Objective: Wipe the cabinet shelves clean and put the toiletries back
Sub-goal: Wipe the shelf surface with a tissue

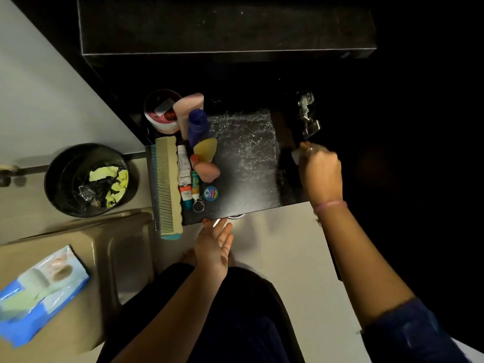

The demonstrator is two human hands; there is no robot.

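A black cabinet shelf (246, 163) shows pale smears and specks across its middle. My right hand (320, 171) grips a small white wipe (296, 154) at the shelf's right edge. Just below the shelf's front edge, my left hand (214, 244) hangs open, palm up, touching nothing. Toiletries crowd the shelf's left side: a long comb (167, 187), two tubes (184, 176), a blue bottle (197, 127), a pink bottle (187, 106), a round jar (162, 111), sponges (205, 158) and a small round tin (210, 193).
A black bin (89, 179) with crumpled yellow-green paper stands on the floor at the left. A blue tissue pack (39, 292) lies on a beige stool at the lower left. A metal hinge (307, 113) sits by the shelf's right side. A darker shelf (225, 24) lies above.
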